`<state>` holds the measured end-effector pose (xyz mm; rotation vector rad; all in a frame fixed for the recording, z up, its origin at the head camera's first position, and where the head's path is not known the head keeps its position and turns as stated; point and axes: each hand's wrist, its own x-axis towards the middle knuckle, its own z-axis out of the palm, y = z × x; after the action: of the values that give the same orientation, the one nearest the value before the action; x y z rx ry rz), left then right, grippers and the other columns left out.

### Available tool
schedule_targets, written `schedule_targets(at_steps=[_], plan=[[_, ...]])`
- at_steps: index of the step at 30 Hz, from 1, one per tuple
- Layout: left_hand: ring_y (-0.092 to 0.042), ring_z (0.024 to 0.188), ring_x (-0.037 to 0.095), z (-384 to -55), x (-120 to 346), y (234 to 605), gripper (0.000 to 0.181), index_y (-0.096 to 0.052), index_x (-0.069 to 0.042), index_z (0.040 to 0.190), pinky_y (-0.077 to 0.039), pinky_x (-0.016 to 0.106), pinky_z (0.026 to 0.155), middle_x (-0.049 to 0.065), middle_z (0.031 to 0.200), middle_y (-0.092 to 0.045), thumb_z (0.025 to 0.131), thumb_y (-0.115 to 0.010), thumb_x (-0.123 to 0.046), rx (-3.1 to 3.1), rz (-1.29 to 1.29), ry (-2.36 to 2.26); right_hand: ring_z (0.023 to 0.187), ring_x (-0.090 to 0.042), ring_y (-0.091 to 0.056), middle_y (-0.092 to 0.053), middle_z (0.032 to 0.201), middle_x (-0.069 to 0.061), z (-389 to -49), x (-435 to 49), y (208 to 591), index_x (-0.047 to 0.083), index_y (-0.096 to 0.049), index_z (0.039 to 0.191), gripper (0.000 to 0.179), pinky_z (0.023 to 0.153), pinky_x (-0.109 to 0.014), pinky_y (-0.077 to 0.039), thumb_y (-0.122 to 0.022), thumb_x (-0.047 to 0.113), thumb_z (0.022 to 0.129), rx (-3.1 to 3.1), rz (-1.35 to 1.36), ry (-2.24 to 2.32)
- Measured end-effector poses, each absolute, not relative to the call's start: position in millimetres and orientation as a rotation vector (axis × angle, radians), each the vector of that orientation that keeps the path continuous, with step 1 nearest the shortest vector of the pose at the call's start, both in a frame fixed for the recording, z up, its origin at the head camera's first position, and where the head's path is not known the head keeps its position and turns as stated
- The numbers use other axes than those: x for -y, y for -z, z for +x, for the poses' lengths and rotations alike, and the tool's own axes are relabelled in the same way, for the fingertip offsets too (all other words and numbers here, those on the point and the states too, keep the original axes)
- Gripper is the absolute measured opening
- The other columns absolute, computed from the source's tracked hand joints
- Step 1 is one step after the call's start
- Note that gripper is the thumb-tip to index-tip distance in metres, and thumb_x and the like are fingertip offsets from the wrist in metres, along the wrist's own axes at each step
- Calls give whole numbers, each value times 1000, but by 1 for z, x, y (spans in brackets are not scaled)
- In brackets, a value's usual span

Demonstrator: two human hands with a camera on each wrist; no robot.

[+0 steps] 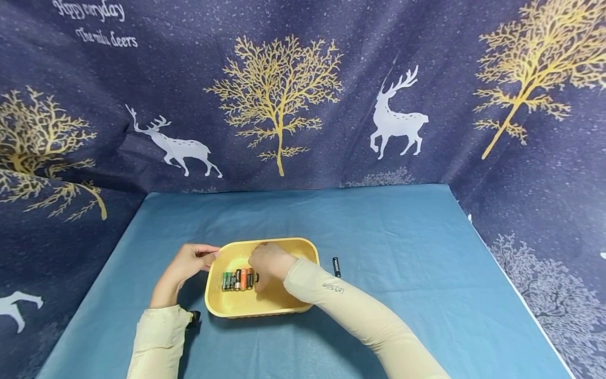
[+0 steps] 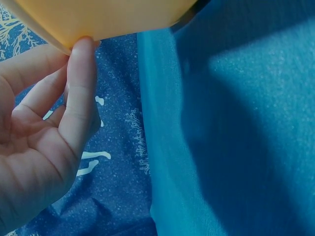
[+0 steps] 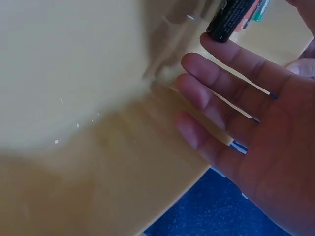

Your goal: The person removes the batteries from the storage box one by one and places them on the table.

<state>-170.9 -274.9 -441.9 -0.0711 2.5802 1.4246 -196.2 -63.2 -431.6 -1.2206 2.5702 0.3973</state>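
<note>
A yellow plastic basin [image 1: 284, 305] stands on the blue cloth. My left hand [image 1: 189, 260] pinches its left rim between thumb and fingers; the left wrist view shows the thumb [image 2: 81, 64] against the basin's outer wall. Inside the basin, my right hand [image 1: 272, 259] reaches down at the right end of a row of several batteries [image 1: 238, 280], green, black and orange. It holds a black battery [image 3: 229, 20] there, index fingertip at one end. The other three fingers [image 3: 197, 91] are spread and lightly bent. The thumb tip is out of the right wrist view.
A single black battery [image 1: 336, 267] lies on the blue cloth [image 1: 402, 252] to the right of the basin. Behind the table hangs a dark blue curtain [image 1: 312, 173] printed with deer and golden trees. The right forearm sleeve [image 1: 364, 316] crosses over the basin's right rim.
</note>
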Motion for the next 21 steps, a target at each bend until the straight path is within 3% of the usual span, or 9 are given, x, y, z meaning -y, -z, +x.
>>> schedule_targets(at_steps=[3,12,21], plan=[[-68,75,24,-171,275,442,30,-63,12,118,-59,37,68,20,96,-68,95,-59,-8,-2588,-64,-1421,79,-8,-51,-56,82,10,-196,62,429,22,-58,73,49,72,-20,-48,-77,67,65,-2569,-1225,-382],[-69,74,23,-172,276,443,29,-63,13,117,-59,38,69,20,96,-69,95,-59,-6,-2599,-57,-1424,76,-8,-50,-55,79,11,-192,55,412,22,-57,72,48,89,-28,-48,-78,64,66,-2577,-1262,-351],[-68,73,24,-171,275,443,29,-63,13,116,-59,41,70,20,95,-68,95,-59,-5,-2606,-66,-1415,79,-9,-51,-57,84,10,-190,41,404,20,-62,86,44,85,-27,-43,-77,58,70,-2623,-1352,-269]])
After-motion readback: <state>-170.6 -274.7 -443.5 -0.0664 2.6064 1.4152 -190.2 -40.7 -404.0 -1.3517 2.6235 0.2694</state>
